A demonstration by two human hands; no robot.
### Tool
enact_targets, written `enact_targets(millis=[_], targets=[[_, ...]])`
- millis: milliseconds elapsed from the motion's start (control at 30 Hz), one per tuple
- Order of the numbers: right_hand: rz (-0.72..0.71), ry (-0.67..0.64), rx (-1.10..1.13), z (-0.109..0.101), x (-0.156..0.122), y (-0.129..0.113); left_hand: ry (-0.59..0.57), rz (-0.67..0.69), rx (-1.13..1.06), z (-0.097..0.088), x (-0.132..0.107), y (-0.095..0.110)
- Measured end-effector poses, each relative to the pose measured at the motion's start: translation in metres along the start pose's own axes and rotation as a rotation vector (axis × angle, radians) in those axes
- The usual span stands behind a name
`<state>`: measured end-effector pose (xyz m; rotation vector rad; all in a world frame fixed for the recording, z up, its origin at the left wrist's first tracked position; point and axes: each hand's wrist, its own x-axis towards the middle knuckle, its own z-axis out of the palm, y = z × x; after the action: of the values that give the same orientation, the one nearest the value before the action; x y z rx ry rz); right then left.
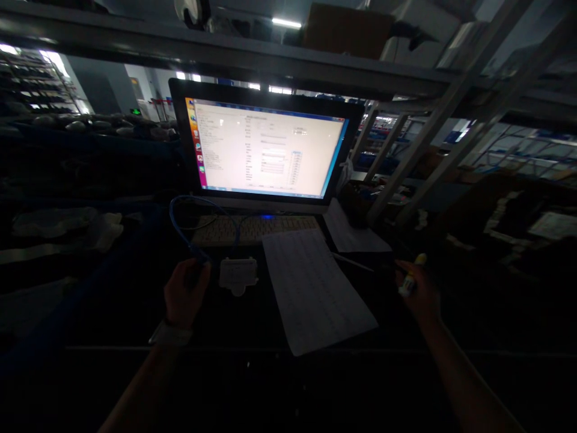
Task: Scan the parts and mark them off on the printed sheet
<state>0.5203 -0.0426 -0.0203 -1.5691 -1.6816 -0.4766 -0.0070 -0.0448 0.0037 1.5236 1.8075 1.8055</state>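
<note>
Head view. Light poor; detail in the lower half limited. Hands well apart. Left hand [186, 294], left of lower centre: fingers curled closed on the end of a blue cable [192, 247]; the gripped tip is hidden. Cable is thin, bright blue, looping up over the keyboard's [293, 224] left end. Right hand [420, 291], right of centre: fingers wrapped around a marker [408, 282], white barrel with dark print, yellow upper end, tilted. White part [238, 273], just right of left hand: flat, roughly rectangular, small side tabs, rounded lobe at lower edge; faint markings illegible.

Containers: blue bin [135, 258], left edge of frame, holds pale, translucent-looking pieces [54, 222], contents otherwise too dark to identify. Second blue bin [130, 145], upper left, heaped with pale rounded items [101, 125]. Brown box [349, 30], top of frame, on shelf; interior not visible.
</note>
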Motion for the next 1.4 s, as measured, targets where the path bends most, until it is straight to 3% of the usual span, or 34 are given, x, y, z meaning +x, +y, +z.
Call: enact_targets(millis=[533,1400], targets=[[-0.057,0.065,0.024,0.000,0.002,-0.001,0.009,-0.034,0.003,-0.001,0.001,0.008],[-0.056,0.055,-0.005,-0.001,0.001,-0.002,0.020,-0.043,0.055,-0.001,0.002,0.008]])
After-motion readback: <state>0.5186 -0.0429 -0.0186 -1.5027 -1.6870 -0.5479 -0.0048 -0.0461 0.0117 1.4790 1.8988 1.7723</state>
